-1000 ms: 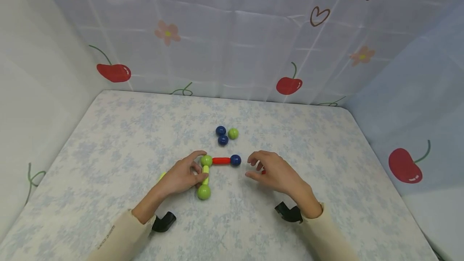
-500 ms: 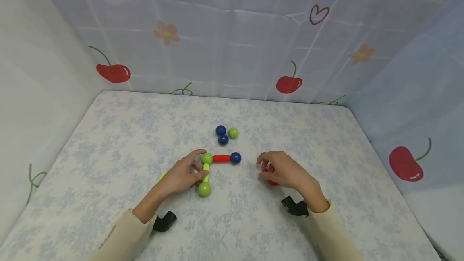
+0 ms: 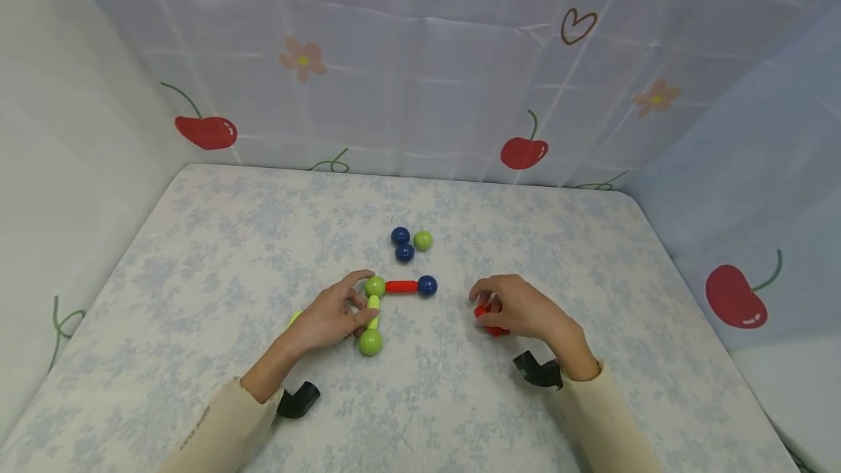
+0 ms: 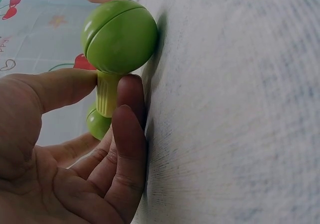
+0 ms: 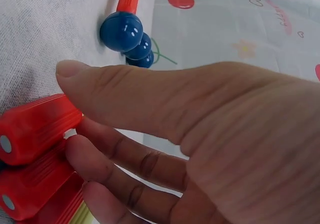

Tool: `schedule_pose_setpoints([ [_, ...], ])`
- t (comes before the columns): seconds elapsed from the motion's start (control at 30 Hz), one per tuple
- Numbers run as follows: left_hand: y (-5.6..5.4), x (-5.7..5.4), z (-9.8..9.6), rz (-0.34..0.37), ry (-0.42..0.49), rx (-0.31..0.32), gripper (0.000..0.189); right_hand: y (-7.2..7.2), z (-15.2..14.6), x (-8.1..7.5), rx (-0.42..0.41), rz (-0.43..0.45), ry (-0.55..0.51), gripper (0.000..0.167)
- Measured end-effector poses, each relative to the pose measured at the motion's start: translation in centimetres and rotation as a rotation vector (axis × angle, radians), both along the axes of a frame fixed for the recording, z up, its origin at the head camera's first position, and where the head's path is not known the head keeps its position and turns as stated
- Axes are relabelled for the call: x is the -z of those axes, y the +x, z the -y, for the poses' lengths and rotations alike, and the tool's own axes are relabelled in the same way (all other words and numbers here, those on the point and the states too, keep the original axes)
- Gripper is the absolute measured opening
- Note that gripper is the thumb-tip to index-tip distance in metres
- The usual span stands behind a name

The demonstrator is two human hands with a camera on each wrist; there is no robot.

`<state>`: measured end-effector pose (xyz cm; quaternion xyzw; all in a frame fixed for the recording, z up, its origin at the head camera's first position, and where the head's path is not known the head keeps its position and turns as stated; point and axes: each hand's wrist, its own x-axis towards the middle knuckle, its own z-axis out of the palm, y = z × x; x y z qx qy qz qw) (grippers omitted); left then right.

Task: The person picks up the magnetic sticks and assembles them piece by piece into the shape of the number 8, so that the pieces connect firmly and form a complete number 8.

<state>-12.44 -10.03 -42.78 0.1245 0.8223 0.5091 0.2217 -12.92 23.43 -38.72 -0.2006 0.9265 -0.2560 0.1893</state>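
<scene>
My left hand pinches a yellow-green magnetic rod between thumb and fingers. One green ball caps the rod's near end, another green ball its far end. From the far ball a red rod runs right to a blue ball, forming a corner on the table. My right hand is over several loose red rods, thumb and fingers apart. Its curled fingertips are right at the rods' ends, and its thumb overlaps the top one in the right wrist view.
Beyond the joined pieces lie two blue balls and a green ball. A yellow-green piece shows partly behind my left wrist. Cherry-printed curtains rise at the table's back edge.
My right hand has moved right, away from the blue ball and over the loose red rods, which now show more between its fingers. The left hand stays on its rod.
</scene>
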Motion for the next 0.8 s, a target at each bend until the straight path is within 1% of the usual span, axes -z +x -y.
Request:
schedule_pose_setpoints([
  [0.17, 0.1, 0.0, 0.0, -0.007, 0.000, 0.000, 0.062, -0.1, 0.3, 0.3, 0.012, 0.013, 0.029, 0.026],
  [0.43, 0.1, 0.0, 0.0, -0.014, 0.003, 0.005, 0.062, 0.0, 0.7, 0.6, 0.010, -0.021, 0.080, 0.024],
  [0.53, 0.1, 0.1, 0.1, -0.019, 0.008, 0.014, 0.063, 0.1, 0.8, 0.7, 0.010, -0.024, 0.075, 0.021],
  [0.63, 0.1, 0.1, 0.1, -0.017, 0.013, 0.010, 0.062, 0.1, 0.9, 0.8, -0.002, -0.037, 0.064, 0.016],
  [0.8, 0.1, 0.1, 0.1, -0.013, 0.010, 0.004, 0.061, 0.1, 1.2, 0.9, -0.027, -0.087, 0.032, 0.011],
])
